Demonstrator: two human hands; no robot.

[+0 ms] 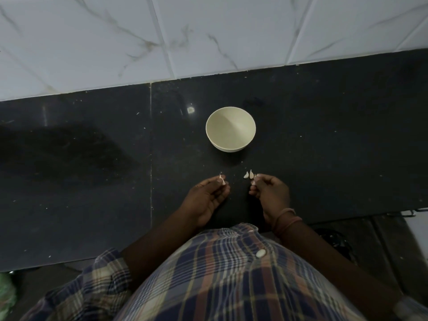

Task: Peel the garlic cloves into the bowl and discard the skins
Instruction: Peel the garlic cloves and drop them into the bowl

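A cream bowl stands on the black counter, and I see nothing inside it. Two garlic cloves lie on the counter just below the bowl. My left hand pinches a garlic clove at its fingertips, left of the loose cloves. My right hand has its fingers curled beside the two cloves, with a small pale piece at its fingertips; what it is stays unclear.
A white marble-patterned tiled wall rises behind the counter. Tiny pale flecks dot the counter surface. The counter's front edge runs near my checked shirt. Dark floor shows at the lower right.
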